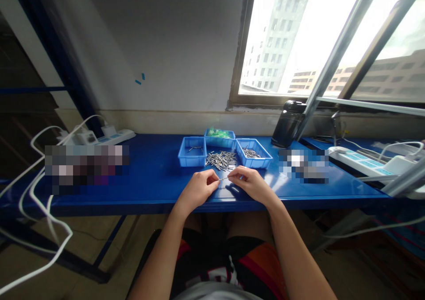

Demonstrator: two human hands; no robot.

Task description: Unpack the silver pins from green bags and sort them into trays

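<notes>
My left hand and my right hand meet over the near edge of the blue table. Both pinch the ends of one thin metal pin held level between them. Just beyond lies a loose pile of metal pins on the table. Three small blue trays stand behind it: the left tray holds a few pins, the right tray holds several, and the back tray holds green pieces.
A black jug stands by the window at the right. White power strips lie at the back left and far right, with white cables hanging off the left edge. A metal bar slants across the window.
</notes>
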